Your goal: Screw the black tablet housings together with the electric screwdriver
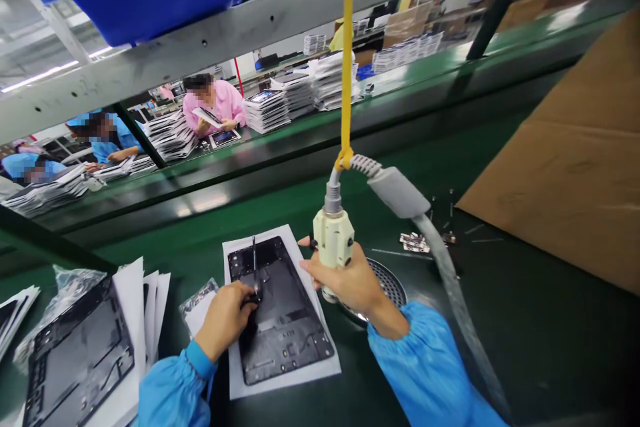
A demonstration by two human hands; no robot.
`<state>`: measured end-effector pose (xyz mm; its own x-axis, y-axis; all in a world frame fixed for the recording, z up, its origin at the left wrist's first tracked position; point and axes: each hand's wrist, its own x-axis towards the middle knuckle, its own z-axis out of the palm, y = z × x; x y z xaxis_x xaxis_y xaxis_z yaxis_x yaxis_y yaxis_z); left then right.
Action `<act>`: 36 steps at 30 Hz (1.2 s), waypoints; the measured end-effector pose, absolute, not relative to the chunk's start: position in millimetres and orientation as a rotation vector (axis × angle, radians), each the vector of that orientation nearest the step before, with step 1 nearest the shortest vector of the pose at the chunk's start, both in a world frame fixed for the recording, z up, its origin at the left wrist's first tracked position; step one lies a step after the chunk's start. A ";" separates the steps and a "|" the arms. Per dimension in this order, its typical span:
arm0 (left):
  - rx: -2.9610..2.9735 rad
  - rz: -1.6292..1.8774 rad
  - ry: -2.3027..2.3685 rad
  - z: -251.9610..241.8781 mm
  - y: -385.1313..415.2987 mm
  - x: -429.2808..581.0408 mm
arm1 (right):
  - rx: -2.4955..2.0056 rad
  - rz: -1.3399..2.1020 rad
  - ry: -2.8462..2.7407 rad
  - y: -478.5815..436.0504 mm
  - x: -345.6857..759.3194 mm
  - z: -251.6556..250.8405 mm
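A black tablet back frame (280, 310) lies on a white sheet (295, 380) on the green bench. My left hand (225, 317) rests on the frame's left edge, fingers curled round a thin dark tool (255, 267) that stands up from the frame. My right hand (353, 280) is wrapped round the cream body of an electric screwdriver (333, 237), held upright to the right of the frame. The screwdriver hangs from a yellow cord (347, 53), and a grey cable (440, 247) runs off it to the right.
A stack of black frames on white sheets (80, 353) sits at the left. A round perforated metal dish (390, 283) lies behind my right wrist, small circuit parts (415, 242) beyond it, cardboard (575, 167) at right. Other workers in pink (220, 103) and blue sit across the conveyor.
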<state>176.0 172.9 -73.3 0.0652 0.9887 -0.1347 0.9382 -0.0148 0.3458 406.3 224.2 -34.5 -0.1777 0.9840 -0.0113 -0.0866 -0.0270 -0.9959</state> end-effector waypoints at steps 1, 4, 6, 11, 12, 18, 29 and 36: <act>2.019 0.228 1.944 -70.0 176.9 176.5 | -1.071 1.387 -1.257 225.0 406.6 -35.3; 2.063 0.344 1.959 -51.7 188.7 180.8 | -1.080 1.356 -1.231 227.9 409.0 -37.1; 2.079 0.442 1.937 -36.3 193.9 186.2 | -1.087 1.320 -1.227 230.2 413.3 -38.0; 1.841 0.880 1.804 -18.1 192.2 201.2 | -1.052 1.152 -1.250 238.2 435.1 -44.6; 1.729 0.952 1.781 -20.9 190.5 203.2 | -1.041 1.113 -1.233 239.3 440.2 -47.2; 1.356 0.821 1.791 -70.7 178.8 205.3 | -1.004 1.008 -1.170 235.0 454.9 -62.4; 1.669 0.556 1.969 -106.4 168.9 190.2 | -0.976 1.059 -1.116 244.1 433.3 -77.7; 1.718 0.563 1.962 -105.4 169.6 191.4 | -0.973 1.125 -1.135 247.5 421.3 -78.0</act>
